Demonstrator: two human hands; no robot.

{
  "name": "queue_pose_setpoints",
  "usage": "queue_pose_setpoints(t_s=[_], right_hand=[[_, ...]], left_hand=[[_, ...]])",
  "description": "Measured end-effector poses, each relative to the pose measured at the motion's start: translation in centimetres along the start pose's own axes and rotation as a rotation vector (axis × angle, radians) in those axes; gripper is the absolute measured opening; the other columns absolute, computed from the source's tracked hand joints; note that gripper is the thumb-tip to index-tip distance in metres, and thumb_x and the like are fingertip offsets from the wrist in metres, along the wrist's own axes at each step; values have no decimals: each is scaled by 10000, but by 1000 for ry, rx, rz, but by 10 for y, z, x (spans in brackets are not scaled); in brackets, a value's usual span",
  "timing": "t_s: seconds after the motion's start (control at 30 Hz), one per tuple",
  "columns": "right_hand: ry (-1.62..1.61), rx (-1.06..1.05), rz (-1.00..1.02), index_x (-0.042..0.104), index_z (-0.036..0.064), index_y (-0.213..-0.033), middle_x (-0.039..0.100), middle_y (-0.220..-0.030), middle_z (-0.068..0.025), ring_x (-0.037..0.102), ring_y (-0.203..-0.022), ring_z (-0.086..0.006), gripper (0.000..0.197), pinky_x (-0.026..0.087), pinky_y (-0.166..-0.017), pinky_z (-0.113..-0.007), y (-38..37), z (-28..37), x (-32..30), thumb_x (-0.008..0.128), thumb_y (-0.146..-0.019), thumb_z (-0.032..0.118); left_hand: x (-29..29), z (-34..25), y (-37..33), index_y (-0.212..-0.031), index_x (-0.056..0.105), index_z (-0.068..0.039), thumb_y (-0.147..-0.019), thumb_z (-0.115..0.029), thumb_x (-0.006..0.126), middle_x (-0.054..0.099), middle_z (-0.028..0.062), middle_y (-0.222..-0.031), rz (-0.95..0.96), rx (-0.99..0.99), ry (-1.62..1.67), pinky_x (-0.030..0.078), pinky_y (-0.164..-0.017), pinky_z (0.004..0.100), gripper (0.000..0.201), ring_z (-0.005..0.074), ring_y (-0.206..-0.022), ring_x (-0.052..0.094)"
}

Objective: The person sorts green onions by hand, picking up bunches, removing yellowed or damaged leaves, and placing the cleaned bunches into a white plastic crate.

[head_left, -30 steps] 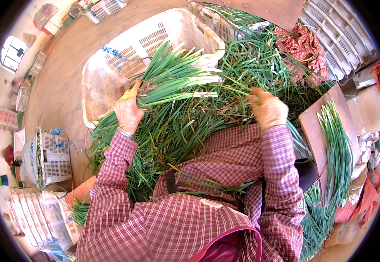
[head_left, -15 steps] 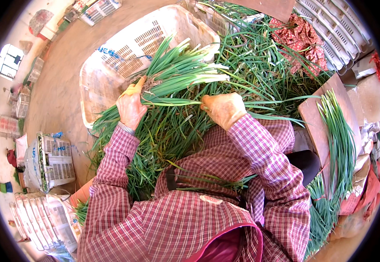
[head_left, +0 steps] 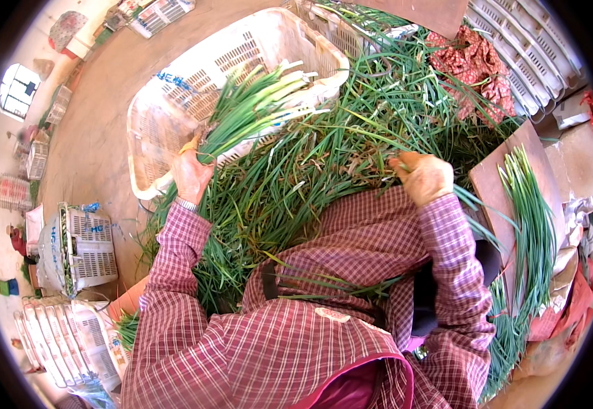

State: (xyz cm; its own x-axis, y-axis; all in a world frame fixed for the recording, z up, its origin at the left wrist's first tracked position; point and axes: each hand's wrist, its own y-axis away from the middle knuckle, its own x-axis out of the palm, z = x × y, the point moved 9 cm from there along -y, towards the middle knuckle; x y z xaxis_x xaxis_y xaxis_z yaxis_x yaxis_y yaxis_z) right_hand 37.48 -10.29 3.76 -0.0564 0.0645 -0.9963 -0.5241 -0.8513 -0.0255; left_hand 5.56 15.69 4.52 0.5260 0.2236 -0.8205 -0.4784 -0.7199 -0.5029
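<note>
My left hand [head_left: 191, 176], with orange coverings on its fingers, is closed around a bunch of garlic chives [head_left: 255, 105]. The pale stem ends point up and right, over the near rim of a white plastic crate [head_left: 235, 54]. To the right, my right hand [head_left: 427, 180] pinches a few loose chive leaves [head_left: 479, 210], whose long green ends trail down past the wrist. Between and below both hands spreads a heap of loose chives [head_left: 276, 184] mixed with dry, brownish bits, reaching my lap.
A tied-looking bundle of chives [head_left: 529, 218] lies on a brown board [head_left: 490, 174] at the right. Red patterned cloth [head_left: 477, 75] rests on the heap's far side, near stacked white crates [head_left: 524, 51]. Another crate [head_left: 92, 249] stands on the floor at the left.
My right hand has moved right, away from the bunch, with a few leaves in its fingers. My left hand has shifted slightly left, and the bunch now tilts further upward over the crate.
</note>
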Motion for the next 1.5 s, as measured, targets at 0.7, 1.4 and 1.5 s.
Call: queue_pose_setpoints(t_s=[0.7,1.4,1.5], right_hand=[[-1401,181,-21,644,21,-978,672,-826,-48,602,-654,-137,141,482,-624,-228,0,1,19,603,-850,61],[-689,-117,-618,642,112,-1065,661,-941,-53,626,-875,-168,307,492,-790,-272,4,16,-115,678,-765,59],[-439,-178,-482,626,235,-1097,633,-999,-12,626,-849,-203,352,507,-726,-300,-10,40,-121,693,-756,178]], left_hand=[[35,-70,41,-1026,566,112,-733,8,591,644,181,-823,848,-718,1569,538,-559,327,312,212,-613,608],[35,-78,72,-1028,543,97,-689,-125,558,567,132,-673,803,-650,1545,440,-514,332,405,198,-516,502],[34,-82,71,-1024,545,98,-691,-129,555,570,135,-671,838,-596,1490,438,-512,327,403,194,-509,496]])
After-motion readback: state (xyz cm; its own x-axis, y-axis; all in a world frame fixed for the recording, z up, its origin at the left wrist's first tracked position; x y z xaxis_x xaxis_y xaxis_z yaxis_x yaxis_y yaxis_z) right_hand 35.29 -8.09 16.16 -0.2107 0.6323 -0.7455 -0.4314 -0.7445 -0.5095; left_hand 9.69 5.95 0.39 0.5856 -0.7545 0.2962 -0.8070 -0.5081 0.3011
